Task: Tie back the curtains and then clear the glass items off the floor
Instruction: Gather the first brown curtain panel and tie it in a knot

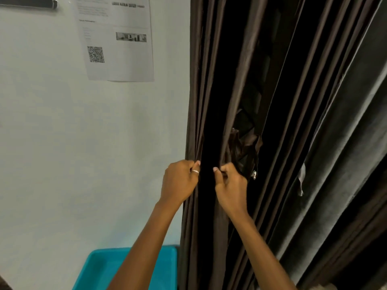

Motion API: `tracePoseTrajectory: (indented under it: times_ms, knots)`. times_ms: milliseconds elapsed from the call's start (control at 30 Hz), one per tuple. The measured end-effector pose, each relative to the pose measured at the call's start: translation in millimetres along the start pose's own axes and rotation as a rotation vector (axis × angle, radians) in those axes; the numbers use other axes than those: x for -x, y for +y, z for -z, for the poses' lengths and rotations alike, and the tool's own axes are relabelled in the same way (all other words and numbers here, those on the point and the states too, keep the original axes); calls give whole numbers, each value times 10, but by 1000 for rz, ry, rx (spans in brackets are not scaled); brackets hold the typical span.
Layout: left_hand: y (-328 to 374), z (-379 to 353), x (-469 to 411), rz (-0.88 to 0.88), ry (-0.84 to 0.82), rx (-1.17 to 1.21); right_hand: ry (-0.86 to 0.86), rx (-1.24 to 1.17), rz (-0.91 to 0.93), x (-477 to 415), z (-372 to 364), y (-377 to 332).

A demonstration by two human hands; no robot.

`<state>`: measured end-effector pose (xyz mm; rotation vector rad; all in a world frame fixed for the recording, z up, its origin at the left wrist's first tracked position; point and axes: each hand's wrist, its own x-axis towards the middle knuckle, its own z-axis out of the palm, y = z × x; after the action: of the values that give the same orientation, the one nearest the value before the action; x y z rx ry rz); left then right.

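Two bare forearms rise from the bottom middle of the frame toward the dark brown curtain [211, 101], which hangs in long folds down the middle and right of the view. The left hand [180, 182] is at the curtain's left edge, just where the cloth meets the pale wall [52, 143]; its fingers are curled round a bunch of folds there, and a silver ring [195, 171] shows on one finger. The right hand [230, 186] is just beside it, a little to the right, with one deep dark fold between the two; its fingers and thumb are curled in and pinch a fold of the same cloth. Above the right hand the fabric is crumpled and puckered.

Further right a greyer curtain [345, 143] slants down the frame, with a small pale tag [301, 178] hanging from it.

On the wall in the upper left a printed sheet [129, 59] is stuck up, bearing a square code [96, 54] and a small photo. At the bottom left, partly hidden behind the left forearm, a turquoise plastic tub [98, 266] stands against the wall, close to the curtain's lower edge.
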<state>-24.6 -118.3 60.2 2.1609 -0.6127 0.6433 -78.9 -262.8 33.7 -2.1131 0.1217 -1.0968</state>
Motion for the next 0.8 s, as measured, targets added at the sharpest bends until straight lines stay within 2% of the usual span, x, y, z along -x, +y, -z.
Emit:
tracePoseTrajectory:
  times_ms: [233, 433, 667, 800]
  knots:
    - [42, -84, -23, -24, -64, 149, -123, -120, -6, -19, -209, -123]
    - [73, -32, -36, 62, -81, 236, -136, -172, 13, 18, -209, -157]
    - [294, 25, -264, 174, -156, 122, -124, -144, 10, 1, -227, -103]
    - [409, 20, -300, 89, -98, 18, -128, -127, 11, 6, -205, -126]
